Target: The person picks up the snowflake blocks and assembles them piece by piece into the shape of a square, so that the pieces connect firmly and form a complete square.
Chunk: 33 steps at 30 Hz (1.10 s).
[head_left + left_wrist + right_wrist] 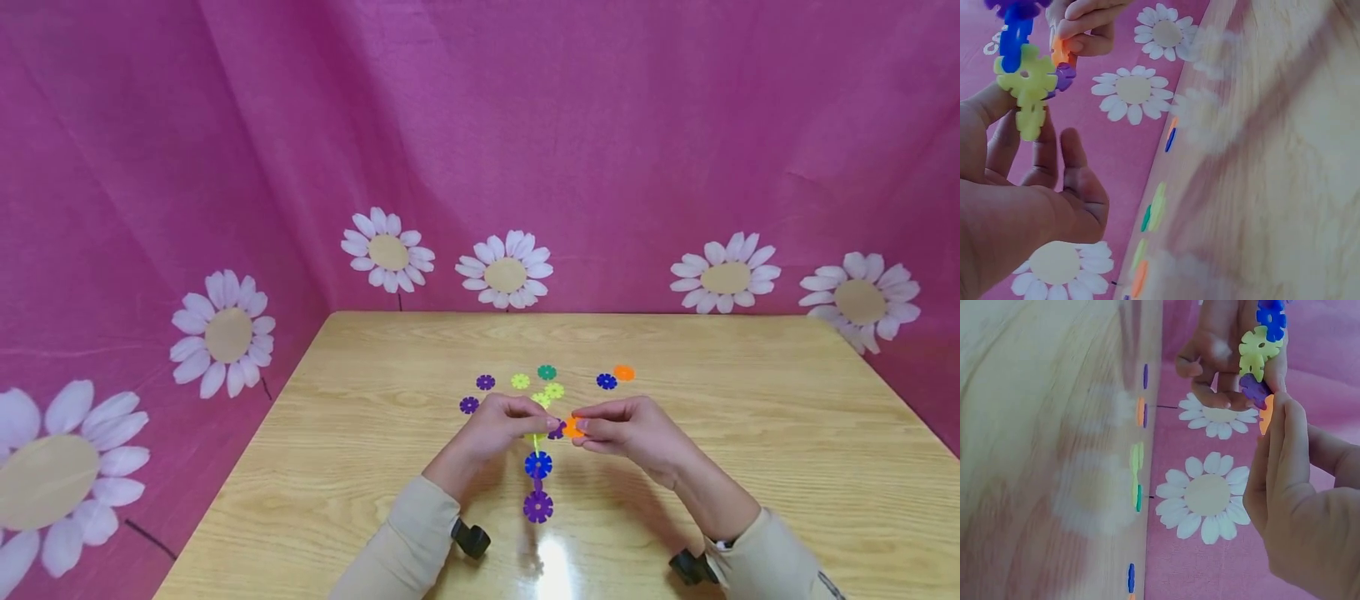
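My left hand [498,429] pinches a chain of notched plastic discs above the table. In the head view a blue disc [537,465] and a purple disc [537,507] hang below it. The left wrist view shows the chain's yellow discs [1025,75] by the left fingers, with a blue disc [1015,47] above them. Between thumb and fingers, my right hand [648,437] pinches an orange disc [573,427]. That disc touches a small purple disc [1255,391] at the side of the yellow ones; whether they are slotted together I cannot tell.
Loose discs lie on the wooden table [360,433] beyond the hands: purple ones [485,382] at the left, yellow ones [521,381] and a green one [547,372] mid-table, a blue one [607,382] and an orange one [624,373] at the right. A pink flowered cloth [600,150] stands behind.
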### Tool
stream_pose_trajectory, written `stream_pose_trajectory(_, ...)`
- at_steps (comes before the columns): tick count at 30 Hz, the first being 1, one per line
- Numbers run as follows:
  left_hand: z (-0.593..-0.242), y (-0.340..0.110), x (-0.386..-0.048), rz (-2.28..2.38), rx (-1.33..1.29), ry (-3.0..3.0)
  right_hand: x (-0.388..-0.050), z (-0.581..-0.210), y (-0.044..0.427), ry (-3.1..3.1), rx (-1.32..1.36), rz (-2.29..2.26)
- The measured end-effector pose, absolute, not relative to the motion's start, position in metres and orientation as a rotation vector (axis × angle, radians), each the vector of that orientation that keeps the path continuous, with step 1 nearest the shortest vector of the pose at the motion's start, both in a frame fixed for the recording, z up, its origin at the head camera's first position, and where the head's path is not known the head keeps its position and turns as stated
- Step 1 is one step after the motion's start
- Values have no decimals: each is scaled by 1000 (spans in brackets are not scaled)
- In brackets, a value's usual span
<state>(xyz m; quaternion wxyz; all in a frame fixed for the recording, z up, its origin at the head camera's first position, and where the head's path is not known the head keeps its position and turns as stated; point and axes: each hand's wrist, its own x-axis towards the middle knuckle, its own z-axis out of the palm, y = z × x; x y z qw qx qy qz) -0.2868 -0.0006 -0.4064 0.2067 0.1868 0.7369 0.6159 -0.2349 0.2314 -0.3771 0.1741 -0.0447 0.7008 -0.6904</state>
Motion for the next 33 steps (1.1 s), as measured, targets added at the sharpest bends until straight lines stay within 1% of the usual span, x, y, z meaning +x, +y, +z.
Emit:
stream_pose_trajectory(15,-406,2,-286,1743,527,2023,-234,-374,232,1937,-128,-1944)
stream_pose_trajectory(27,-406,5,-284,1699,444,2037,-236,-380,238,1783,-102,-2034)
stream_pose_trajectory(33,-408,7,-284,1801,395,1940,-236,-379,238,1745,-113,-2054)
